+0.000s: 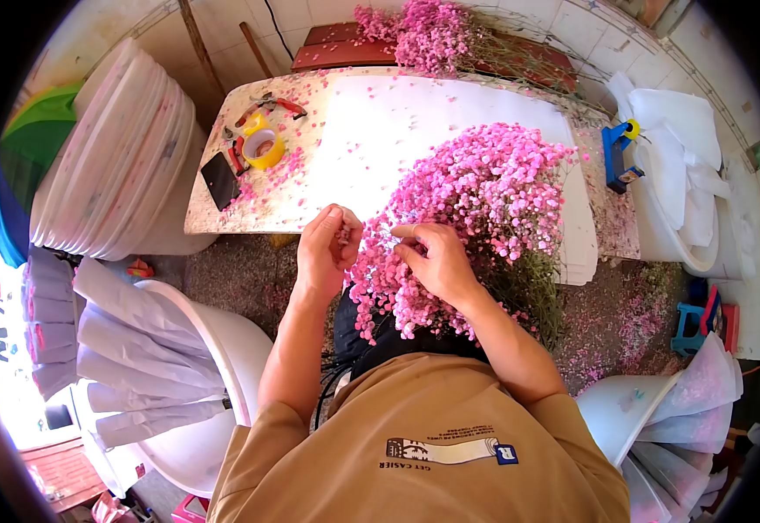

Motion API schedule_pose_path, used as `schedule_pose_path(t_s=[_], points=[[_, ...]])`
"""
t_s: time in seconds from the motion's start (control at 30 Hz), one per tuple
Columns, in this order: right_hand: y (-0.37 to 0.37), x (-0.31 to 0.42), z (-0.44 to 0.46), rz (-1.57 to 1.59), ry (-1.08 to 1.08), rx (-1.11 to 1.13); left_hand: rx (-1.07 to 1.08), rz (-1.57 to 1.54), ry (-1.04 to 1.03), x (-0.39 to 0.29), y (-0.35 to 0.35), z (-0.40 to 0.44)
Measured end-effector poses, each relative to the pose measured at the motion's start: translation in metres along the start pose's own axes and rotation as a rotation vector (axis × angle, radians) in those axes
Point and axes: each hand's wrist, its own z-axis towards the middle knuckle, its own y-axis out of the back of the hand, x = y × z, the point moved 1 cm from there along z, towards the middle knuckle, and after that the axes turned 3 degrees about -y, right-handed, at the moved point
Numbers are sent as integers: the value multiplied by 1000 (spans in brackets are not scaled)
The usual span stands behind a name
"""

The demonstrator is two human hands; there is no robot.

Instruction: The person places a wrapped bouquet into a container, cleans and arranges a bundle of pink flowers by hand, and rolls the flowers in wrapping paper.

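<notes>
A large bunch of pink baby's breath (484, 187) leans across the table's front edge and my lap, its green stems pointing down to the right. My right hand (436, 261) is at the left side of the bunch, thumb and forefinger pinched together among the blossoms. Just left of the flowers, my left hand (329, 248) is curled closed, with small pale pink bits like blossoms showing between its fingers. Part of its palm is hidden.
White paper sheets (362, 113) cover much of the table (214, 205). Yellow tape (262, 149), a black phone (220, 180) and red-handled pliers (291, 107) lie at its left. A blue tape dispenser (617, 157) is at right. White tubs (223, 349) flank me; more flowers (432, 39) lie behind.
</notes>
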Motion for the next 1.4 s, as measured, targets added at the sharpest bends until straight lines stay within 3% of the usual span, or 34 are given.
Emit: schedule_pose_path(t_s=[0.17,0.23,0.3,0.37,0.4,0.5,0.57,0.8,0.87,1.0,1.1,1.17,1.2,1.23,1.3,1.37,1.4], points=[[-1,0,0,-30,30,-11,-28,364,77,3,-8,0],[0,0,0,-29,42,-11,-9,1019,-191,6,-16,-1],[0,0,0,-27,56,-7,-45,1071,-259,19,-11,3],[0,0,1,-8,34,-2,-8,1098,-522,24,-6,8],[1,0,1,-8,35,-1,-9,1098,-522,26,-1,9],[1,1,1,11,0,0,-110,373,-102,18,7,10],[1,0,2,63,-45,18,-77,133,-47,9,2,8],[3,2,1,77,-56,25,2,459,80,5,8,10],[4,2,0,72,-20,27,79,603,-49,10,8,13],[6,3,1,73,-19,31,97,702,-25,16,14,18],[4,2,1,74,-46,55,118,745,-136,18,18,20],[3,2,2,101,16,-18,10,305,29,7,14,16],[4,3,2,110,-1,-17,-14,189,-7,5,9,13],[4,3,2,110,-2,-17,-15,189,-6,1,8,11],[4,2,2,114,-7,-22,48,-155,104,-6,10,5],[5,2,2,120,-28,-12,69,-148,119,-11,5,-2],[5,3,3,126,-45,-1,69,6,133,-15,2,-6]])
